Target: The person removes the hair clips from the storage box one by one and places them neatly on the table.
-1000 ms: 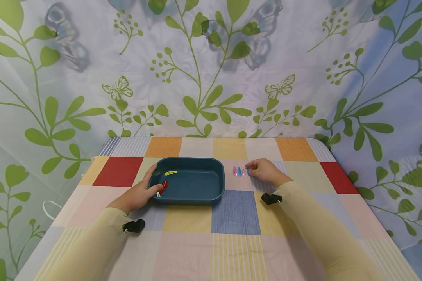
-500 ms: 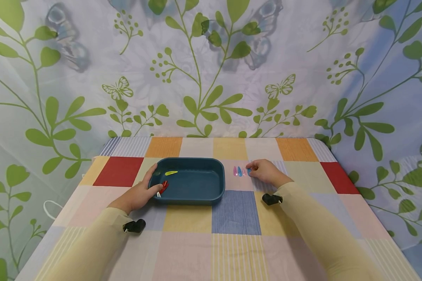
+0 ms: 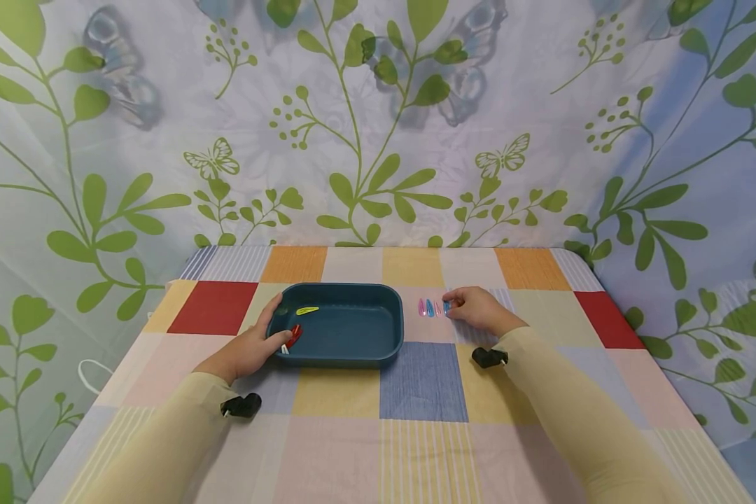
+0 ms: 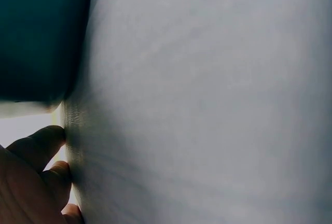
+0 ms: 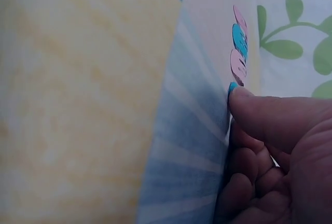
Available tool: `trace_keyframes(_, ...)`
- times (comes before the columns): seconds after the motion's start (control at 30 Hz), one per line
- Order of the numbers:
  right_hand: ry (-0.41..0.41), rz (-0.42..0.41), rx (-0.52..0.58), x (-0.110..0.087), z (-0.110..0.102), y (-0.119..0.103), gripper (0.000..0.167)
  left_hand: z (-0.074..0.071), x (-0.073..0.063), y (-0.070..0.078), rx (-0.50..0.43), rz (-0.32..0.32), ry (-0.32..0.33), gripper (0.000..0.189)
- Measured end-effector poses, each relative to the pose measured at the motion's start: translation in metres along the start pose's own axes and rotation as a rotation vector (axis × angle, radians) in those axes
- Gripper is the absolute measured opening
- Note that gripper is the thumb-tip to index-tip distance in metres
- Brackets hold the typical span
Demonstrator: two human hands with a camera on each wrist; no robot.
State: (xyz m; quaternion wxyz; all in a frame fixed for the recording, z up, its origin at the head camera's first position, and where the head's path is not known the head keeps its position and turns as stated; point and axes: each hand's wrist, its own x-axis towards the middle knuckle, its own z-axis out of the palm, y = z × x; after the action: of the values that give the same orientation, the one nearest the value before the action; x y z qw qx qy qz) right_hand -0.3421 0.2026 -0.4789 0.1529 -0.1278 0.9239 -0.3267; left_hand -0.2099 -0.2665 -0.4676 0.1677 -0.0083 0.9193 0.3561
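Note:
My right hand (image 3: 479, 309) pinches a blue snap hair clip (image 3: 446, 306) at the right end of a short row on the cloth. In the right wrist view its blue tip (image 5: 233, 86) shows past the thumb. Beside it lie a pink clip (image 3: 437, 309), another blue clip (image 3: 430, 307) and a second pink clip (image 3: 422, 307). My left hand (image 3: 244, 350) holds the left side of a dark teal tray (image 3: 337, 362), thumb over the rim. Inside are a yellow clip (image 3: 307, 310), a red clip (image 3: 295, 334) and a small white piece (image 3: 284, 348), partly hidden by the thumb.
A patchwork cloth (image 3: 334, 448) covers the table. Behind it hangs a leaf-patterned curtain (image 3: 365, 140). A white cable (image 3: 88, 378) loops at the table's left edge. Black wrist cameras sit at both cuffs.
The right hand has shifted very slightly to the right, and more of the blue clip shows at its fingertips. The left hand and the tray have stayed in place.

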Motion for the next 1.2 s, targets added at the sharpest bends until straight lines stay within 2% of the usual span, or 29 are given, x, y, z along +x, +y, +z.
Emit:
trace_keyframes(0.5,-0.009,0.016,0.017,0.0000,-0.0001,-0.0007,0.040,0.0001,-0.0015,0.0032,0.008,-0.008,0.000,0.091)
trace_keyframes(0.87,-0.009,0.000,0.017,0.0034,0.0009,0.0022,0.039,0.0006,-0.0006,-0.0007,-0.008,0.013,0.003,0.088)
trace_keyframes(1.2,-0.001,-0.006,0.013,0.0048,0.0018,0.0054,0.040,0.0015,-0.0014,0.0007,0.006,-0.009,0.003,0.090)
